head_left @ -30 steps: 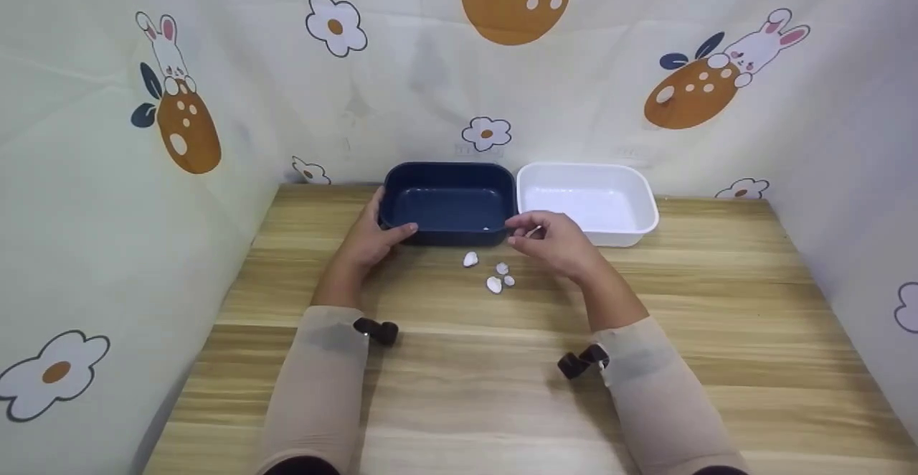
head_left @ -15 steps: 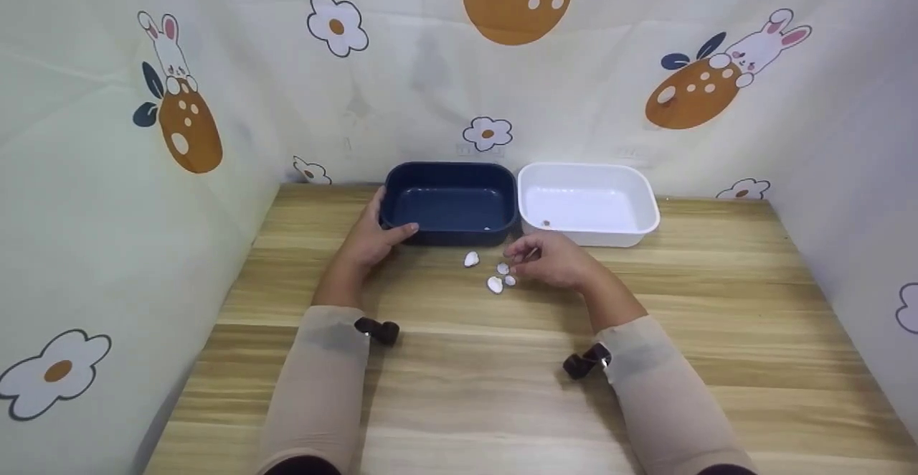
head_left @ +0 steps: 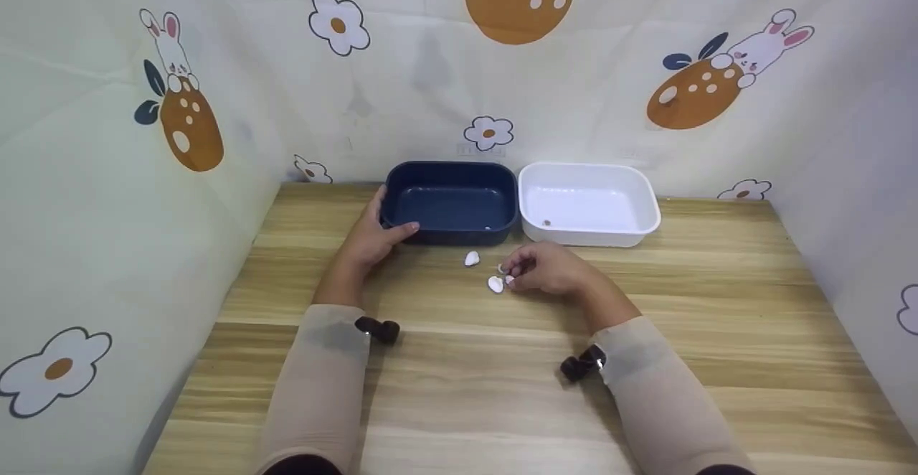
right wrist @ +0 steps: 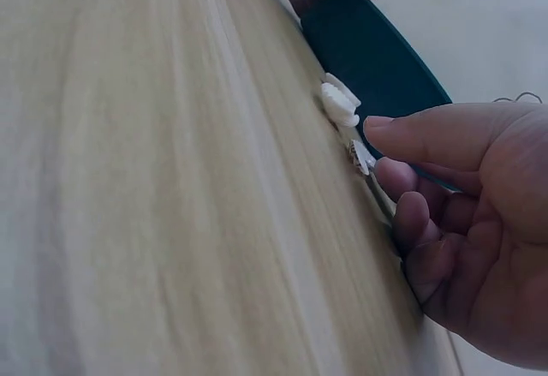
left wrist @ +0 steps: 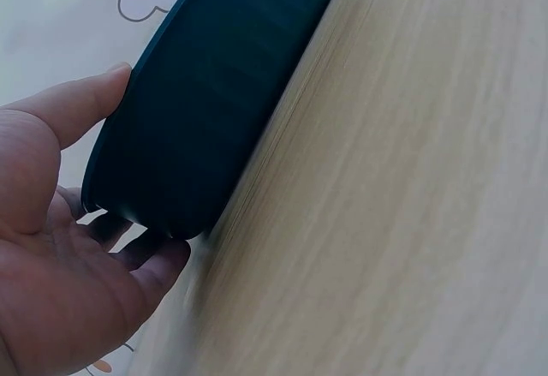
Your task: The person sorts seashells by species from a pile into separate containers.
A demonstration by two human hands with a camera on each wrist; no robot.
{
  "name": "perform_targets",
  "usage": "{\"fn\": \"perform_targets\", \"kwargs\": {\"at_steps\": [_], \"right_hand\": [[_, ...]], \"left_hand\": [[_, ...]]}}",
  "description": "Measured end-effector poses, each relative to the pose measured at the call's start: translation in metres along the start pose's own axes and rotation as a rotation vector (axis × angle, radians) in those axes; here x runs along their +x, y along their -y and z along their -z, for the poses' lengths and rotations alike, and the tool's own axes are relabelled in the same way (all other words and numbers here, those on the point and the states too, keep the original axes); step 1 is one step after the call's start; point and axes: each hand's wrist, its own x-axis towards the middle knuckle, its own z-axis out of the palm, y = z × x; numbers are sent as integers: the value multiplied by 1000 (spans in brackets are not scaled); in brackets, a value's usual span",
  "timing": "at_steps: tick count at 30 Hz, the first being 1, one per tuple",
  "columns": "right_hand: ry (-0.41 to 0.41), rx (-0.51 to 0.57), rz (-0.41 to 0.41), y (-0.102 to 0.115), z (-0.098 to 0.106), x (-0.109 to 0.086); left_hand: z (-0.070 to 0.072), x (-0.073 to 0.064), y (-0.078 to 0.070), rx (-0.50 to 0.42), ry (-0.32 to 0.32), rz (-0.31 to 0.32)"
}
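My left hand (head_left: 373,238) holds the left end of a dark blue tub (head_left: 452,237), its thumb on the front rim and its fingers round the end. In front of that tub lie several small white seashells. One seashell (head_left: 471,259) sits apart, nearer the tub, and a larger one (head_left: 495,285) lies left of my right hand (head_left: 551,268). The right thumb and index finger are spread around a small seashell (right wrist: 362,158), fingertips right at it, the other fingers curled. Another pale seashell (head_left: 501,268) is partly hidden by the index finger.
A white tub (head_left: 588,240) stands right beside the blue one, with a small brownish piece (head_left: 546,223) inside near its front left corner. A tiny white bit (head_left: 488,228) shows in the blue tub. The wooden table (head_left: 459,389) meets a patterned cloth wall (head_left: 401,102) behind.
My right hand has come from the front corners of the tubs down to the small seashells. A small brownish piece now shows in the white tub. The left hand stays in place.
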Motion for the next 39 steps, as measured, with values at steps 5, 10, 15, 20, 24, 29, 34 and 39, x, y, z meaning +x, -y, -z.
{"fn": "perform_targets", "kwargs": {"at_steps": [5, 10, 15, 20, 24, 29, 34, 39], "right_hand": [[5, -31, -3, 0, -1, -1], [9, -55, 5, 3, -3, -1], [0, -65, -7, 5, -4, -1], [3, -75, -6, 5, -3, -1], [4, -88, 10, 6, -1, -3], [-50, -47, 2, 12, 6, -7], [-127, -1, -34, 22, 15, -10], [-204, -6, -62, 26, 25, -13]], "left_hand": [[0, 1, 1, -16, 3, 6], [0, 1, 1, -19, 5, 17], [0, 1, 1, -21, 3, 11], [0, 1, 1, 1, 3, 9], [0, 1, 0, 22, -2, 13], [-1, 0, -1, 25, 0, 14], [-1, 1, 0, 29, -6, 15], [-1, 0, 0, 29, -4, 18]]}}
